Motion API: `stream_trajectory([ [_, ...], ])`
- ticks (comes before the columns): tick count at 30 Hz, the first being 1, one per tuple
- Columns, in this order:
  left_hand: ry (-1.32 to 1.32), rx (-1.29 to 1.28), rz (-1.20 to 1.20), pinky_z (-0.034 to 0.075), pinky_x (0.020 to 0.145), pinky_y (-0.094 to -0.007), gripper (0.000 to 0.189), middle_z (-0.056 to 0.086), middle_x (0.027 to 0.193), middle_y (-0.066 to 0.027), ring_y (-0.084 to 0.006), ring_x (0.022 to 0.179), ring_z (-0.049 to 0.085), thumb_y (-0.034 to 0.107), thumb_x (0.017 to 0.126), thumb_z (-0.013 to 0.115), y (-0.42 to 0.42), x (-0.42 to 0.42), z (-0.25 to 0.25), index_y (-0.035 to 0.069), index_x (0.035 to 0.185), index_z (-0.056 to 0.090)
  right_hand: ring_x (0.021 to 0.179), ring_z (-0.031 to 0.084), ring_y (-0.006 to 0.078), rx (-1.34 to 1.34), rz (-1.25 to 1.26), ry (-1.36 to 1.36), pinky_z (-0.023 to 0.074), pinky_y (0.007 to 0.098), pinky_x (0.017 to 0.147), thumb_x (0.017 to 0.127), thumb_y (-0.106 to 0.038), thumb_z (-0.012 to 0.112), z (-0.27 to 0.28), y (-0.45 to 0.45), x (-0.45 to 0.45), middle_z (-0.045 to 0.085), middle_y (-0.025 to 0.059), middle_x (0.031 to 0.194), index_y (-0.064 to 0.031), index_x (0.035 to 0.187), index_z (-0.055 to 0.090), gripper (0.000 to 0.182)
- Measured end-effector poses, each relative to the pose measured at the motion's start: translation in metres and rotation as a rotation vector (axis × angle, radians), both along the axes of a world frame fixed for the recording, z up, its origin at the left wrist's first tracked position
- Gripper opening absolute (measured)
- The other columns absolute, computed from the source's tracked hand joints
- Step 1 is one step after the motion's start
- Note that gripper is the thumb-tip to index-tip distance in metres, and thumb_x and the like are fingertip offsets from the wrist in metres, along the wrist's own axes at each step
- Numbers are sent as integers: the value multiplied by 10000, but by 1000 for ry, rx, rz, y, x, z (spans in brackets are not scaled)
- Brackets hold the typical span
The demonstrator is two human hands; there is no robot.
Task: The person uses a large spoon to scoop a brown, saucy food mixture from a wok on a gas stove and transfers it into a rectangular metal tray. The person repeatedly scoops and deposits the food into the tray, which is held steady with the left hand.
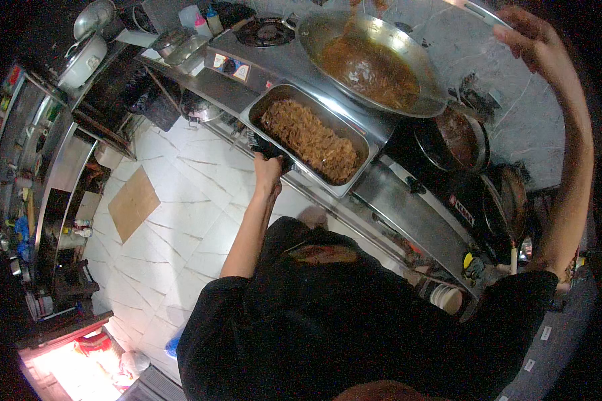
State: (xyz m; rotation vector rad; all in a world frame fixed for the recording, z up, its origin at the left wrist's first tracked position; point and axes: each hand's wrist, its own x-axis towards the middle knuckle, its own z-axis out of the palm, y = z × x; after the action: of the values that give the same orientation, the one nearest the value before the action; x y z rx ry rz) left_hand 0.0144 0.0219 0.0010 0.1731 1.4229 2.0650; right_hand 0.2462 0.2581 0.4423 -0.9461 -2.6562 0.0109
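Observation:
My left hand [268, 173] grips a bunched black cloth [266, 145] at the near side of a rectangular stainless-steel food pan [368, 150]. Shredded brown food [308, 138] fills much of that pan. Raised at the upper right, my right hand [529, 37] is closed on a long metal utensil handle [474, 10]; the far end of the utensil is outside the picture. Beyond the pan stands a large metal wok [434, 105], tilted in this view, with brown liquid [366, 65] in it. Brown food [353, 17] shows at the wok's far rim, at the top edge.
A gas burner [266, 31] lies left of the wok. Dark pans [454, 135] stand at its right. Squeeze bottles [213, 21] and metal bowls [185, 47] sit on the counter at upper left. On the tiled floor [195, 170] lies a brown mat [134, 204]. Shelving [55, 155] lines the left.

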Motion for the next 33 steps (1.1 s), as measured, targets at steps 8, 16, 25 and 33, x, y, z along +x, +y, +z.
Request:
stream_trajectory([
  [8, 4, 15, -31, 528, 556, -325, 338, 578, 867, -72, -182, 681, 580, -96, 749, 405, -5, -5, -7, 42, 1051, 469, 862, 609, 314, -53, 60, -203, 464, 402, 762, 719, -328, 660, -118, -83, -17, 635, 156, 899, -112, 967, 636, 329],
  [16, 0, -93, -40, 528, 540, -326, 320, 582, 870, -81, -188, 679, 590, -102, 748, 393, -5, -6, -10, 35, 1024, 480, 685, 605, 323, 115, 98, -602, 468, 431, 618, 700, -255, 666, -177, -98, -16, 591, 165, 669, -63, 874, 575, 274],
  [25, -4, -82, -31, 522, 554, -309, 333, 577, 880, -71, -176, 682, 579, -101, 755, 373, -2, -2, -4, 33, 1039, 485, 714, 610, 320, 58, 207, -653, 465, 419, 639, 720, -279, 628, -209, -95, -23, 611, 142, 692, -76, 840, 610, 237],
  [33, -49, 21, -12, 493, 538, -303, 274, 542, 828, -70, -171, 667, 546, -119, 739, 409, -6, 1, 6, 20, 966, 470, 698, 613, 317, 66, 201, -581, 459, 421, 644, 739, -253, 612, -193, -109, -32, 614, 159, 700, -55, 876, 613, 240],
])
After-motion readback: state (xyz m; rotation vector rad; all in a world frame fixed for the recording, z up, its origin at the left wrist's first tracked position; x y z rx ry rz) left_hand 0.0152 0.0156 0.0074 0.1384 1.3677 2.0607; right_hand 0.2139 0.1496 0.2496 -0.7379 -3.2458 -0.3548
